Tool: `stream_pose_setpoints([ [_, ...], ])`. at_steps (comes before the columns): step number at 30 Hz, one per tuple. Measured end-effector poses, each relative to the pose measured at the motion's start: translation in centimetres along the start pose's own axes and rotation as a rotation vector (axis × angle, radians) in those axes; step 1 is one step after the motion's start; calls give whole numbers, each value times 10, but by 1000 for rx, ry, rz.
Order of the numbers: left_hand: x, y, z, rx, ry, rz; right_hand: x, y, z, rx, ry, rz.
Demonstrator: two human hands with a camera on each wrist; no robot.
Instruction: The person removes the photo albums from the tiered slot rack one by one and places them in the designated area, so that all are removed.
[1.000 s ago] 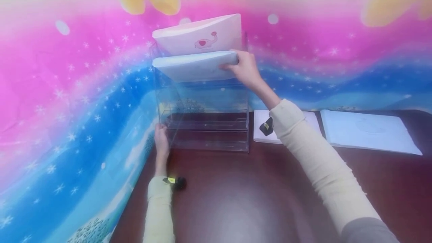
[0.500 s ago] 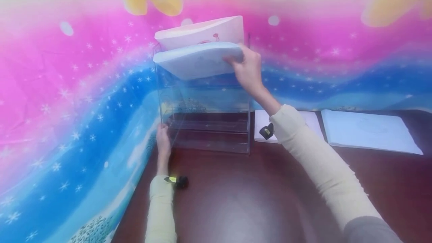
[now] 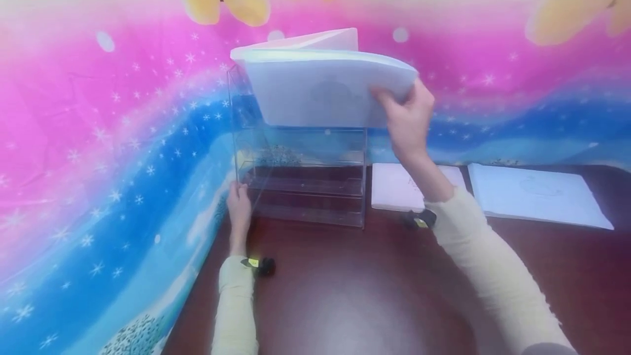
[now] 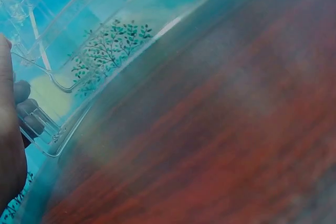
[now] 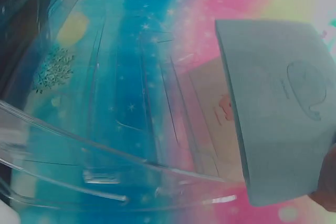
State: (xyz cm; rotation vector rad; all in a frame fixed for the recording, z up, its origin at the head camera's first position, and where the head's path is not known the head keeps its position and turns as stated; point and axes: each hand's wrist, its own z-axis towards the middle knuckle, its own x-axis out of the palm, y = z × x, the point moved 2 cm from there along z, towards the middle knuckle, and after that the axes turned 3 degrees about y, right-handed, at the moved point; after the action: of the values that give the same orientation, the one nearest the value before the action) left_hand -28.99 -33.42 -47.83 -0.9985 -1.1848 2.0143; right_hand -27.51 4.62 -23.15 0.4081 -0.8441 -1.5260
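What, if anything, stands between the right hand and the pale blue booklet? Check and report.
Nothing visible: the right hand pinches the pale blue booklet by its right end. The pink booklet in the clear rack is behind it, not between them.

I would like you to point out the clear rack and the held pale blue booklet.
Clear rack [image 3: 303, 185]: head view, a lower shelf's front lip.
Pale blue booklet [image 3: 320, 92]: head view, front cover's middle.

Pale blue booklet [image 3: 305, 89]; pink-and-blue snowflake-patterned backdrop [image 3: 148, 108]
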Motion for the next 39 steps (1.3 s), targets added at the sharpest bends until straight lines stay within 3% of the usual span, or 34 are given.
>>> stream_pose_setpoints([
  [5,2,-3,-3,55,-14,84,-46,-5,-20,156,-144,163],
  [9,4,-4,-3,75,-12,67,-82,-11,-30,280,-212,255],
  [13,3,-2,-1,55,-3,33,-116,-20,-39,426,-226,264],
  [16,2,-1,0,37,11,16,-141,-27,-48,565,-211,210],
  [19,0,0,0,23,18,6,-162,-34,-56,691,-179,166],
  [32,-4,2,1,51,45,34,-230,-63,-101,1039,106,-120],
  [39,-7,-4,2,52,39,52,-252,-79,-121,1140,265,-335],
])
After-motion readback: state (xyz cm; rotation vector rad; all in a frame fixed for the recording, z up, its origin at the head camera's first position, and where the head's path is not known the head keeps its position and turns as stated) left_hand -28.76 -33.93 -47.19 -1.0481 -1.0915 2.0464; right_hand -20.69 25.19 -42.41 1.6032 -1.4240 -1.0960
